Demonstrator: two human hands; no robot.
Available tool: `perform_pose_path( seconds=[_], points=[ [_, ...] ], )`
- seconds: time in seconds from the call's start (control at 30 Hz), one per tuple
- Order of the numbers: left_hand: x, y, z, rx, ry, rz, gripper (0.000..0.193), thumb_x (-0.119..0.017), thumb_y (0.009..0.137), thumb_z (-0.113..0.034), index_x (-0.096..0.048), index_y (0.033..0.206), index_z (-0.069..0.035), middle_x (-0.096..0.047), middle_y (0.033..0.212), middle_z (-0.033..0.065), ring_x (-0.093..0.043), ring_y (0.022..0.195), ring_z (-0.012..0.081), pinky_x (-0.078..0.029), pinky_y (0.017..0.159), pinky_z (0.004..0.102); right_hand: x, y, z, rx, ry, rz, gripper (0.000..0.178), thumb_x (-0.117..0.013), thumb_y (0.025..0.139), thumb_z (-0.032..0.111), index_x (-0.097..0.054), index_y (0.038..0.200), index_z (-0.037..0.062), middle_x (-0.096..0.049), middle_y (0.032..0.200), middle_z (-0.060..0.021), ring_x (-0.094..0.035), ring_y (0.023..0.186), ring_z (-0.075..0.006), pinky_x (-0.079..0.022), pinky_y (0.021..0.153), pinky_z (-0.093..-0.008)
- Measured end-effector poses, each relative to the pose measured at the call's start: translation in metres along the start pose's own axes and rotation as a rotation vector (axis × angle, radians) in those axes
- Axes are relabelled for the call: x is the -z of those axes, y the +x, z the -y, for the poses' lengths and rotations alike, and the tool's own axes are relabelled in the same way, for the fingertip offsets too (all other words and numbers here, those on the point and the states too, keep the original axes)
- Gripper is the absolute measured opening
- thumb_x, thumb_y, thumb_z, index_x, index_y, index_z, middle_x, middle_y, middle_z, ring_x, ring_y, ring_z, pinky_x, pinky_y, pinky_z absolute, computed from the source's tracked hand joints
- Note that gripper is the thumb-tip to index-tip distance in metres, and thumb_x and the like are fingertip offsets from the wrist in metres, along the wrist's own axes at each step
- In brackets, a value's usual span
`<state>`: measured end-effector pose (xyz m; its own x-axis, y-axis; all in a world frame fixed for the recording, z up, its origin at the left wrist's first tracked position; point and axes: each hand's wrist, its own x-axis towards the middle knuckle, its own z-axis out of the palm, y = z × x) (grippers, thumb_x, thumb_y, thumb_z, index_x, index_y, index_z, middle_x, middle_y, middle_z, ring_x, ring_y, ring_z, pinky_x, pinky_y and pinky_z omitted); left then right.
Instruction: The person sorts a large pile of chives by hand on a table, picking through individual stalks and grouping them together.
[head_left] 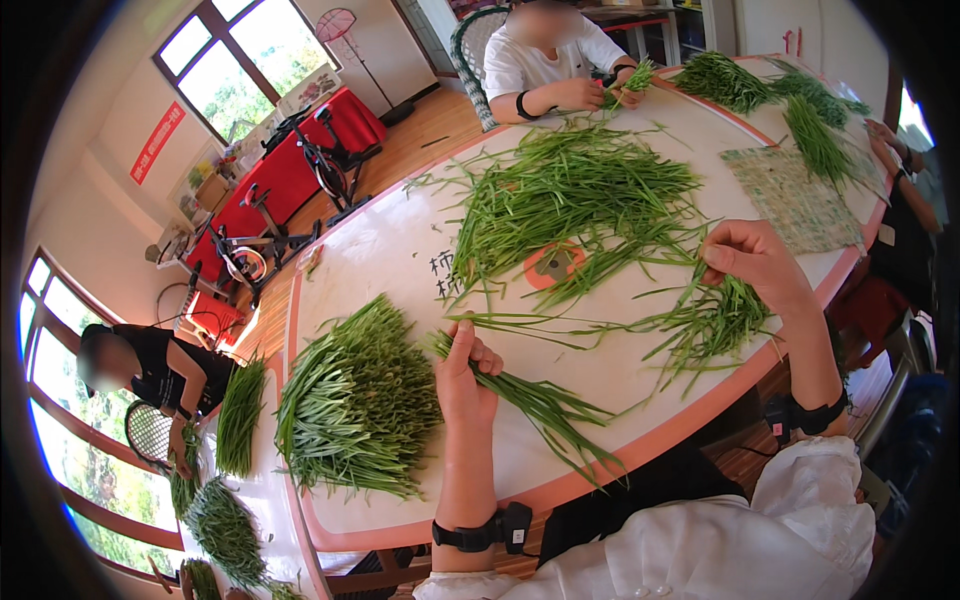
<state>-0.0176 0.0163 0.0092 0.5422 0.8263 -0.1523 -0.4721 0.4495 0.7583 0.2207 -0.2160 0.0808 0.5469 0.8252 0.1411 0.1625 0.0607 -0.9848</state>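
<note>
My left hand [463,375] grips a small bunch of long green chive stalks [545,405] that lies across the white round table [400,250], its leaf ends pointing toward the table's near rim. My right hand [752,258] pinches a few stalks from a loose clump of green stalks [705,320] at the table's right side. Just left of my left hand sits a big tidy stack of sorted green stalks [355,400]. A wide loose pile of green stalks [575,195] covers the table's middle. Both wrists wear black bands.
A person in white [545,60] sorts stalks at the far side; another hand [885,150] works at the right. A woven mat [795,195] lies at the right. A person in black [150,365] sits at a second table with more stalks. Exercise bikes [290,210] stand left.
</note>
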Motion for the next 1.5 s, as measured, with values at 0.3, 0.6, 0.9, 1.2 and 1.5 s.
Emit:
perform_pose_path(
  seconds=[0.3, 0.6, 0.9, 1.2, 1.5],
  points=[
    [0.008, 0.002, 0.0, 0.021, -0.093, 0.078, 0.009, -0.058, 0.085, -0.017, -0.05, 0.087, -0.014, -0.037, 0.062, -0.0042, -0.034, 0.051, 0.0078, -0.029, 0.048, 0.0241, 0.023, -0.022, -0.043, 0.086, -0.902, -0.296, 0.018, -0.057, 0.077, 0.011, -0.061, 0.09, 0.0001, -0.059, 0.081, -0.0148, -0.053, 0.082, -0.0304, -0.043, 0.072, -0.0378],
    [-0.002, 0.0, 0.0, 0.019, -0.083, 0.168, 0.014, -0.05, 0.089, -0.017, -0.052, 0.099, -0.007, -0.035, 0.059, -0.0045, -0.03, 0.048, 0.0055, -0.027, 0.045, 0.0209, -0.149, 0.046, -0.065, 0.677, -0.657, 0.121, 0.037, -0.055, 0.084, 0.03, -0.052, 0.109, 0.003, -0.058, 0.092, -0.0183, -0.055, 0.091, -0.0309, -0.043, 0.076, -0.0391],
    [-0.004, -0.005, -0.007, 0.014, 0.124, 0.095, 0.026, -0.053, 0.089, -0.022, -0.053, 0.102, 0.0, -0.036, 0.062, -0.0027, -0.033, 0.051, 0.008, -0.029, 0.048, 0.0236, -0.171, 0.043, -0.058, 0.285, -0.628, 0.431, 0.025, -0.048, 0.087, 0.027, -0.054, 0.083, 0.003, -0.057, 0.061, -0.0149, -0.057, 0.056, -0.032, -0.044, 0.056, -0.042],
    [0.005, 0.003, -0.003, 0.0, 0.02, -0.041, 0.026, -0.051, 0.09, -0.027, -0.055, 0.089, -0.001, -0.05, 0.076, 0.0036, -0.049, 0.07, 0.0156, -0.044, 0.064, 0.0299, -0.081, 0.013, -0.036, -0.257, -0.594, 1.038, 0.032, -0.049, 0.088, 0.033, -0.06, 0.087, 0.0039, -0.06, 0.064, -0.0085, -0.057, 0.06, -0.0187, -0.044, 0.057, -0.0319],
    [0.008, 0.007, 0.006, 0.19, -0.133, 0.035, 0.019, -0.051, 0.09, -0.027, -0.051, 0.094, -0.008, -0.051, 0.072, 0.0018, -0.051, 0.067, 0.0154, -0.047, 0.067, 0.0298, -0.036, 0.082, -0.077, 0.337, -1.142, 0.255, 0.008, -0.055, 0.073, 0.011, -0.062, 0.076, 0.0068, -0.057, 0.077, -0.0098, -0.052, 0.082, -0.028, -0.045, 0.071, -0.0375]
  ],
)
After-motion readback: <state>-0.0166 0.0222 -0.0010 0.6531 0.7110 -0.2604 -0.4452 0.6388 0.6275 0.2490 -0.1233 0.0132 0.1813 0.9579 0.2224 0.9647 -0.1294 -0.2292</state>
